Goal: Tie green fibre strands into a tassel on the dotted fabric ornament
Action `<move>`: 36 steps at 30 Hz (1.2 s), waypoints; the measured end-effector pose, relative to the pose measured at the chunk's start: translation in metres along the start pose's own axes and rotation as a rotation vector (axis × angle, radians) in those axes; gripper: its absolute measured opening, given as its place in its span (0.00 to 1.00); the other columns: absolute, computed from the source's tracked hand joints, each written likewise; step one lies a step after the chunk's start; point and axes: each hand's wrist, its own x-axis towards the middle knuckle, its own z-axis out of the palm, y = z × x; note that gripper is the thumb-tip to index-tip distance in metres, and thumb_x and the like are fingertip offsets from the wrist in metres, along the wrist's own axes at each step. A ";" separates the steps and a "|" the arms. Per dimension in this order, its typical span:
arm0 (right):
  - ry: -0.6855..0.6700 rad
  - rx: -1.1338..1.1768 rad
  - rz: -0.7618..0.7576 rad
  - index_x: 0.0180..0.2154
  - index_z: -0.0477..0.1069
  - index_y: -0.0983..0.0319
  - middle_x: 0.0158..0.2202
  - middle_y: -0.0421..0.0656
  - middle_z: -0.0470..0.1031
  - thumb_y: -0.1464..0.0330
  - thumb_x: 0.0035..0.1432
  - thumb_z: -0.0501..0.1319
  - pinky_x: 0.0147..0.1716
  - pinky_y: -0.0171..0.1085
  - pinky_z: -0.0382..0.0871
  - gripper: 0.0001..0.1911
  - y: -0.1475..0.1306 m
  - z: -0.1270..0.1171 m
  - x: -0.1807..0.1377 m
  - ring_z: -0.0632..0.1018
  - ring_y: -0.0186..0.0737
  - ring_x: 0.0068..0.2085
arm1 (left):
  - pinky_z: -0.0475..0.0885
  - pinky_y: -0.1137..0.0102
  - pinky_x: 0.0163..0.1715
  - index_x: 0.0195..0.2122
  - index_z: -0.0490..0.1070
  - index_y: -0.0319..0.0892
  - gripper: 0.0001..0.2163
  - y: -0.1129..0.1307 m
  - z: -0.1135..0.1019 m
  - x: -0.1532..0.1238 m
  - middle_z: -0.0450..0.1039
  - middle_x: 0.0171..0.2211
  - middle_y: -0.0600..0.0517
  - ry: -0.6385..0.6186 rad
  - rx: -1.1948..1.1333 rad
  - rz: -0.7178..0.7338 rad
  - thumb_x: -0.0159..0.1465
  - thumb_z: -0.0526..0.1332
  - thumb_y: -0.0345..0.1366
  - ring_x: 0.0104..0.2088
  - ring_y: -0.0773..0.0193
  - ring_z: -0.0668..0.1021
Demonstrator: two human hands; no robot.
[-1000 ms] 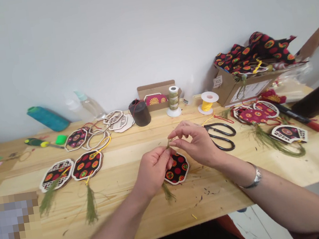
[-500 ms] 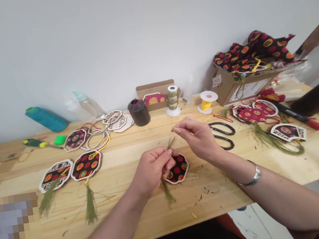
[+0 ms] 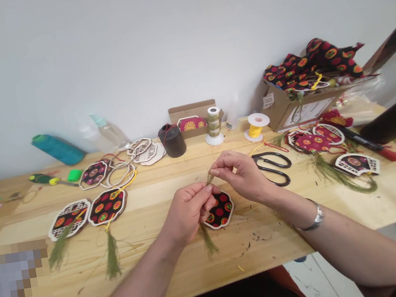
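Note:
My left hand (image 3: 194, 206) is closed around a green thread tassel (image 3: 209, 241), whose loose strands hang below the fist. The fingertips of my right hand (image 3: 237, 175) pinch the upper end of the same tassel, just above my left thumb. Under and beside my left hand, a black patterned pendant (image 3: 224, 210) with a pale scalloped rim lies on the table, partly covered by the fingers. Black-handled scissors (image 3: 277, 169) lie behind my right hand, their blades hidden by it.
Finished-looking pendants with tassels (image 3: 107, 206) lie at the left, more pendants (image 3: 318, 140) at the right. Along the wall stand a black thread spool (image 3: 172, 142), a green thread spool (image 3: 214, 125), a yellow cord spool (image 3: 256, 130) and a cardboard box (image 3: 292, 109) with fabric.
My right hand has come down and left to the tassel's top, where its fingers now pinch the strands. My left hand stays in place.

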 end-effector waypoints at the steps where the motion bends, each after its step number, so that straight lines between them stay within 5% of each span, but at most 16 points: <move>1: -0.004 -0.003 -0.002 0.26 0.72 0.63 0.25 0.39 0.70 0.72 0.55 0.60 0.31 0.35 0.61 0.06 0.000 0.000 0.000 0.69 0.32 0.29 | 0.45 0.77 0.14 0.30 0.71 0.36 0.10 0.000 0.000 0.000 0.57 0.15 0.60 -0.003 0.006 0.000 0.59 0.59 0.38 0.14 0.79 0.55; 28: 0.057 -0.017 0.069 0.25 0.67 0.63 0.25 0.38 0.68 0.71 0.56 0.59 0.30 0.34 0.61 0.07 0.005 -0.001 -0.001 0.67 0.31 0.28 | 0.45 0.77 0.15 0.31 0.71 0.36 0.10 -0.002 0.000 0.000 0.58 0.15 0.59 -0.003 0.030 0.001 0.59 0.59 0.39 0.14 0.79 0.56; 36: 0.046 0.007 -0.049 0.28 0.71 0.61 0.28 0.39 0.70 0.68 0.52 0.63 0.34 0.36 0.62 0.04 -0.001 -0.002 -0.002 0.69 0.34 0.32 | 0.44 0.77 0.15 0.31 0.71 0.37 0.11 -0.003 0.000 0.002 0.57 0.15 0.60 -0.011 0.018 -0.017 0.58 0.59 0.41 0.14 0.78 0.55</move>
